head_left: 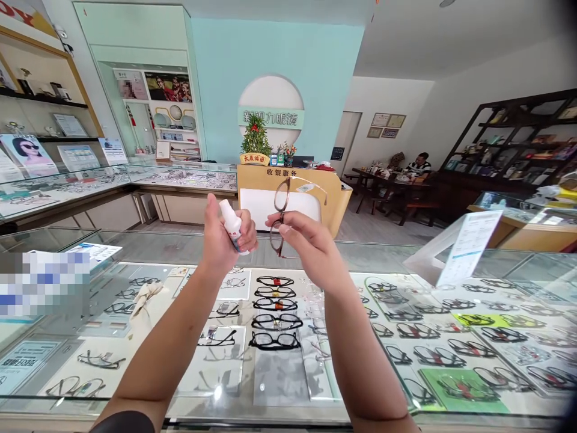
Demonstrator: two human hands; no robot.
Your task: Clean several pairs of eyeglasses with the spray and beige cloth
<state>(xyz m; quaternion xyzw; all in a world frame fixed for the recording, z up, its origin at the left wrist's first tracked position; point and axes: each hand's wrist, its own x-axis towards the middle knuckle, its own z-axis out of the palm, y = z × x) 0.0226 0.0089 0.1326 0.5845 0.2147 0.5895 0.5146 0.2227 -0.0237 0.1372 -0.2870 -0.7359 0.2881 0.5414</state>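
The left hand (220,245) wraps its fingers round the bottle (231,221). The right hand (312,245) pinches the glasses (282,213), best done lightly, fingertips off the lenses (282,196).

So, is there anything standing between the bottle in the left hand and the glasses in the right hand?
No separate object that I can see. Only the fingers of the left hand curl round the bottle on the side toward the glasses; beyond them is an open gap.

Shop room: turquoise wall (315,60) behind a far wooden counter (339,198); grey floor (378,221); glass display case (270,414) near; dark shelving (460,191) right.
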